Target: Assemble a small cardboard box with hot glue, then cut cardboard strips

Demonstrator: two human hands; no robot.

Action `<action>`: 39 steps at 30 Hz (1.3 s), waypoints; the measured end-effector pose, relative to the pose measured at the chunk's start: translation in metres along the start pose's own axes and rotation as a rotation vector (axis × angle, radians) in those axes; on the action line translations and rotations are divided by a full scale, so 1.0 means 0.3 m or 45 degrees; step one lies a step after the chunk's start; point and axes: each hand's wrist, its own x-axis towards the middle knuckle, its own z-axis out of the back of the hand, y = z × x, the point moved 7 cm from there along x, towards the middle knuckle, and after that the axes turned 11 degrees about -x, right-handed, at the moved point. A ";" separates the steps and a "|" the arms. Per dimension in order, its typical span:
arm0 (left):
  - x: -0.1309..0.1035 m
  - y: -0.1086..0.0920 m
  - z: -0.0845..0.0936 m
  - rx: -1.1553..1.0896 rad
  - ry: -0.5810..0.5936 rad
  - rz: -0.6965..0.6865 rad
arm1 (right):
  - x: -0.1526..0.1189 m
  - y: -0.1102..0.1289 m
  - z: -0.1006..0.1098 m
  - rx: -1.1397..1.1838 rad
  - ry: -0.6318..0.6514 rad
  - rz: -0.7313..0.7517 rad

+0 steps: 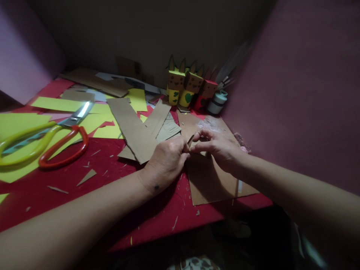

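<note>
My left hand (170, 155) is closed, its fingertips pinching one side of a small piece of brown cardboard (191, 140). From the other side my right hand (215, 146) meets it, thumb and fingers bent round the same piece. Much of that piece is hidden by the fingers. Both hands hover over a flat brown cardboard sheet (208, 187) at the table's front edge. Just beyond my left hand lies a large cardboard offcut (129, 123) with a V-shaped notch.
Scissors (75, 118) with yellow and red handles lie left on yellow paper (112, 132). At the back stand cardboard figures with pointed ears (176, 80) and a lidded jar (218, 102). Scraps litter the red table (112, 202). A wall (295, 93) rises on the right.
</note>
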 end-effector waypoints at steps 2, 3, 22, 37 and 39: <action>-0.002 -0.004 -0.002 -0.007 0.017 -0.055 | 0.001 -0.002 -0.001 0.005 0.005 -0.006; -0.002 -0.007 -0.005 -0.013 0.029 -0.085 | 0.002 -0.003 -0.001 0.011 0.007 -0.006; 0.018 0.007 0.004 0.036 0.046 0.109 | 0.010 0.002 0.017 -0.081 -0.002 -0.014; 0.004 -0.027 -0.009 -0.010 0.103 -0.204 | 0.003 -0.005 0.013 0.001 -0.008 0.042; 0.000 -0.031 -0.012 0.003 0.125 -0.246 | 0.003 -0.004 0.013 0.013 0.009 0.059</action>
